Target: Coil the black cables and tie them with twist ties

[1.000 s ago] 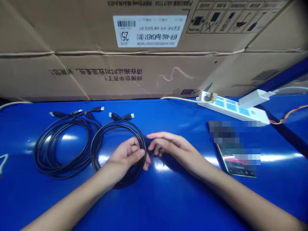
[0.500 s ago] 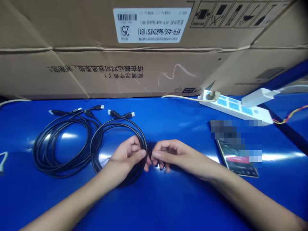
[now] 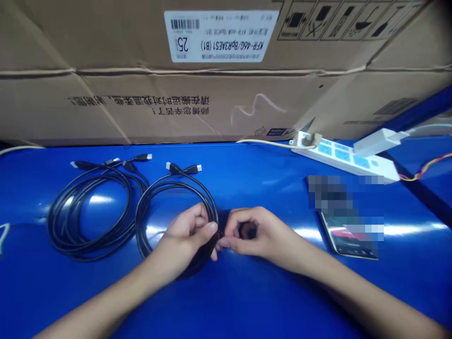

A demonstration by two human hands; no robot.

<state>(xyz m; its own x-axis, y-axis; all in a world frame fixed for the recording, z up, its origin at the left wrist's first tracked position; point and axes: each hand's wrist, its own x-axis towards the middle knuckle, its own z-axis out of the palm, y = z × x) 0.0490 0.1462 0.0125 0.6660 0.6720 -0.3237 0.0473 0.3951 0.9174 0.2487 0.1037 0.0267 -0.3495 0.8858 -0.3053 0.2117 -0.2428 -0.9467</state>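
Note:
A coiled black cable lies in front of me, its two plugs crossing at the top; light caps cover their ends. My left hand is closed around the right side of this coil, with the thumb on top. Against the coil's right edge, my right hand pinches what looks like a thin black tie between thumb and forefinger. Most of that small piece is hidden by the fingertips. To the left rest more coiled black cables, overlapping one another, with several capped plugs at their upper ends.
Behind the blue table surface stands a large cardboard box with a white label. A white power strip with a plugged-in charger sits at the back right. Nearer lies a phone, partly pixelated.
My right hand has turned and drawn its thumb and forefinger in against the coil, forming a ring. The held coil and its plugs have shifted slightly right.

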